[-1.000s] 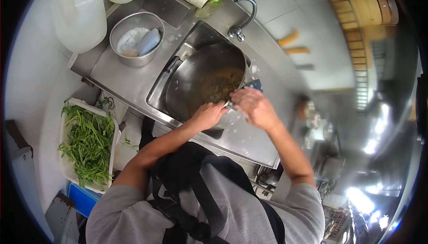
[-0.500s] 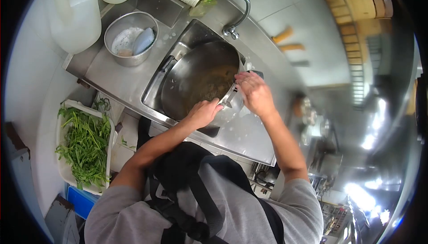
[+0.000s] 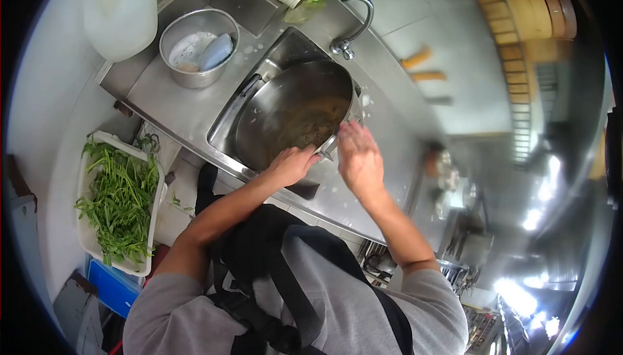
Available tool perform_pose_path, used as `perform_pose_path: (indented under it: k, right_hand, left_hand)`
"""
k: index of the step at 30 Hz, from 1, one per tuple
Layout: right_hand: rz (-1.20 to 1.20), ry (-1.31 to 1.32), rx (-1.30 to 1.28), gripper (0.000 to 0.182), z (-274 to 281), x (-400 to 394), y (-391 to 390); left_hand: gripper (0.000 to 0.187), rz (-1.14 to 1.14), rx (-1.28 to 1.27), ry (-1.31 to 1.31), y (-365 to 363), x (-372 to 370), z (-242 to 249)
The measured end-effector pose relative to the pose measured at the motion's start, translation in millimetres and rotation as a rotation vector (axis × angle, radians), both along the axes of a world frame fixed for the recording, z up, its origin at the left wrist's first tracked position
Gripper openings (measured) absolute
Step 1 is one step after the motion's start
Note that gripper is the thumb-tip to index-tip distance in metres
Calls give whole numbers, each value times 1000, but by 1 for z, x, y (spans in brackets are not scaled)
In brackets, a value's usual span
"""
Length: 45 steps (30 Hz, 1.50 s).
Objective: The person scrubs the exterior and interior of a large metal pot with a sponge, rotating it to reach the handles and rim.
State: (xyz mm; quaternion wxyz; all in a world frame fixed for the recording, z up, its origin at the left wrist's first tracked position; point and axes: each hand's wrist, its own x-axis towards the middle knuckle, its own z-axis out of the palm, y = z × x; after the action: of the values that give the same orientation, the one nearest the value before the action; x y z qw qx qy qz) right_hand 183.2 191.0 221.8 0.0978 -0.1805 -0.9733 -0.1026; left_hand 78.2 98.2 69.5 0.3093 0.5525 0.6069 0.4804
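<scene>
Pan (image 3: 280, 103) — tilted leftward, long axis diagonal

Ahead of the left hand (image 3: 290, 165), a pan (image 3: 279, 95) sits in the sink (image 3: 289, 47); beyond the right hand (image 3: 359, 158) stands the tap (image 3: 368, 21). Left of both: a bowl (image 3: 195, 80) on the table (image 3: 172, 105), greens (image 3: 120, 206) in a basket (image 3: 156, 219).
</scene>
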Motion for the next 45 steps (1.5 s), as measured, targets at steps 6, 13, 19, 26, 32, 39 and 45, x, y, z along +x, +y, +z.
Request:
perform_pose_path:
  k: [6, 13, 19, 26, 32, 39, 45]
  right_hand:
    - [-129, -28, 45, 28, -4, 0, -11]
    - [-292, -76, 36, 34, 11, -9, 2]
    - [-238, -93, 21, 36, 3, 4, -21]
    - [-275, -154, 141, 31, 12, -11, -12]
    - [-264, -336, 7, 33, 20, -25, -9]
    - [-133, -204, -81, 29, 2, -10, -47]
    - [-166, -165, -55, 29, 7, -14, -26]
  left_hand:
    - [27, 7, -16, 5, -3, 1, 4]
    - [28, -43, -12, -7, 3, 1, 11]
    - [28, -33, 13, -15, 5, 1, 4]
    - [28, -79, 17, -18, 2, -4, -1]
    - [28, -115, -2, 4, -5, -9, -8]
    - [31, -116, -25, 11, -1, -9, -9]
    - [29, -87, -27, 24, 10, -5, 0]
